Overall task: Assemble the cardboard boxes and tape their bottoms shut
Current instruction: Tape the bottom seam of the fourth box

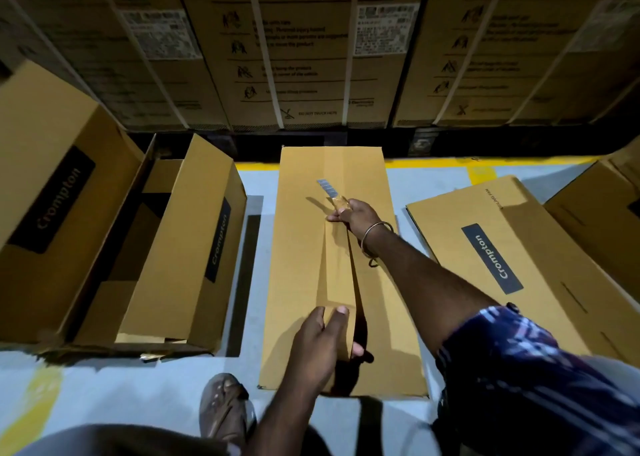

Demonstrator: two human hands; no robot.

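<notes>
A long cardboard box [304, 247] stands bottom-up on the floor in front of me, its two flaps meeting along a centre seam. My right hand [356, 214] grips a snap-blade cutter [329, 192] partway along the seam, the blade pointing away from me. My left hand [320, 343] grips the near end of the left flap, which overlaps the seam, with the thumb tucked under its edge. No tape roll is in view.
Two open Crompton boxes [180, 247] [52, 213] lie on their sides at the left. A flat-folded Crompton box [502, 247] lies at the right, with another box [609, 209] behind it. Strapped cartons [311, 50] form a wall ahead. My shoe [225, 407] is near the box's front.
</notes>
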